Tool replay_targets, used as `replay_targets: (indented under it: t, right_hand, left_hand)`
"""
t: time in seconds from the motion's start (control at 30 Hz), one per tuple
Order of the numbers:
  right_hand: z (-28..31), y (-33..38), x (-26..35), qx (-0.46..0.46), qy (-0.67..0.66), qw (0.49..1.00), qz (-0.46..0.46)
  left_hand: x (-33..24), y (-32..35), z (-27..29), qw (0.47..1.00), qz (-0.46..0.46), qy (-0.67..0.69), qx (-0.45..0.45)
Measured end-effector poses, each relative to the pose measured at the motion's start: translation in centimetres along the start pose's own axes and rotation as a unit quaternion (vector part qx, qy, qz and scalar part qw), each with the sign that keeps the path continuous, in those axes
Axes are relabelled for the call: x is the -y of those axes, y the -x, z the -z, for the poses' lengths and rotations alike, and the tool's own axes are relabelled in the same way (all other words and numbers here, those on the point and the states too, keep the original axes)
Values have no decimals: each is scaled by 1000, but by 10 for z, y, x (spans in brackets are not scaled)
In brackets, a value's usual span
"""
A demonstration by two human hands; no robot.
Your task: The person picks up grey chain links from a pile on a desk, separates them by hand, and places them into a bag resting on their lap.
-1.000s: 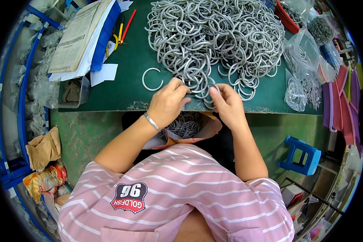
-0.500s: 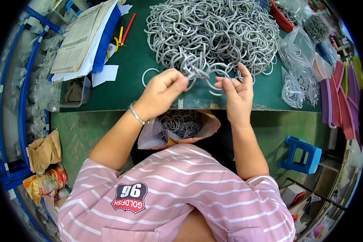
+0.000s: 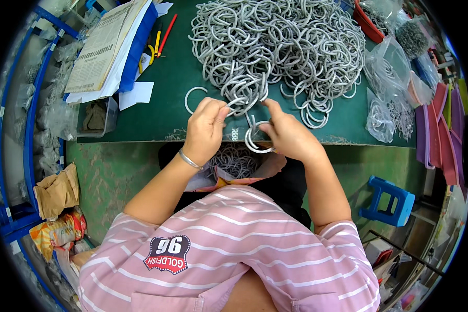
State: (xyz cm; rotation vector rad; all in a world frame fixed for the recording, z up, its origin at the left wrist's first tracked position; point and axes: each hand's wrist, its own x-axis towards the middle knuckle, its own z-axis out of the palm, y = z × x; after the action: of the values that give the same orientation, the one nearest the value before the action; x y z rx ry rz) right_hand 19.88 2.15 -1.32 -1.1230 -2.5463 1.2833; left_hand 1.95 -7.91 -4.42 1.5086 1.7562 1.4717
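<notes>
Rings (image 3: 250, 143): min. 2 in R hand (image 3: 291, 136).

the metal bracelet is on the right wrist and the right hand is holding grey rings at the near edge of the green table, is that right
Not quite: the head view shows the metal bracelet at the wrist of the left hand, not the right. The right hand is indeed holding grey rings at the near edge of the green table.

Both hands (image 3: 205, 127) at grey open rings (image 3: 248, 139) (a large heap (image 3: 278, 47) just beyond) over a green table (image 3: 151, 119).
</notes>
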Motion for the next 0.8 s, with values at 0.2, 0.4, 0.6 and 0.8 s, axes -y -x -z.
replay_targets:
  t: [0.2, 0.4, 0.6, 0.8]
  right_hand:
    - [-35, 1, 7, -122, -31, 992, -13]
    - [-51, 9, 14, -160, -26, 986, 41]
    - [-59, 0, 13, -163, 144, 963, 162]
    - [-49, -3, 3, -129, 161, 962, 180]
  left_hand:
    - [-9, -5, -7, 906, 141, 389, -89]
    - [-7, -13, -7, 899, 239, 366, -37]
    - [-23, -20, 23, 811, 230, 534, -68]
    - [1, -26, 64, 976, 211, 50, -2]
